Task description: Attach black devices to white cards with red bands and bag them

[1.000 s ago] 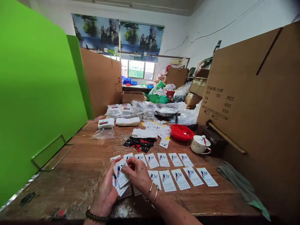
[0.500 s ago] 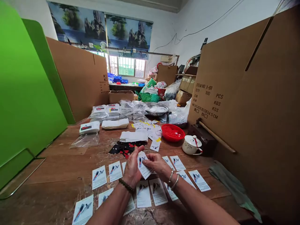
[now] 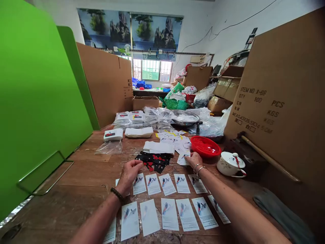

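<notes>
Two rows of white printed cards (image 3: 182, 183) lie across the wooden table in front of me. My left hand (image 3: 128, 177) is over the left end of the upper row, fingertips pressed together beside a pile of black and red flat pieces (image 3: 158, 160). Whatever those fingertips hold, if anything, is hidden. My right hand (image 3: 195, 160) reaches past the upper row and grips the edge of a small stack of cards (image 3: 182, 158), at the front of the loose white and yellow cards (image 3: 173, 139). A folded white paper stack (image 3: 158, 147) lies behind the black pieces.
A red basket (image 3: 205, 146) and a lidded white cup (image 3: 231, 163) stand at the right. Behind are bagged packs (image 3: 123, 118) and a metal bowl (image 3: 185, 117). Cardboard (image 3: 279, 84) walls the right side, a green panel (image 3: 35, 101) the left. A grey cloth (image 3: 281, 213) lies front right.
My hands were together holding a card over the rows; now they are apart. The left has moved to the left, and the right has gone forward to the stack. The view has shifted left.
</notes>
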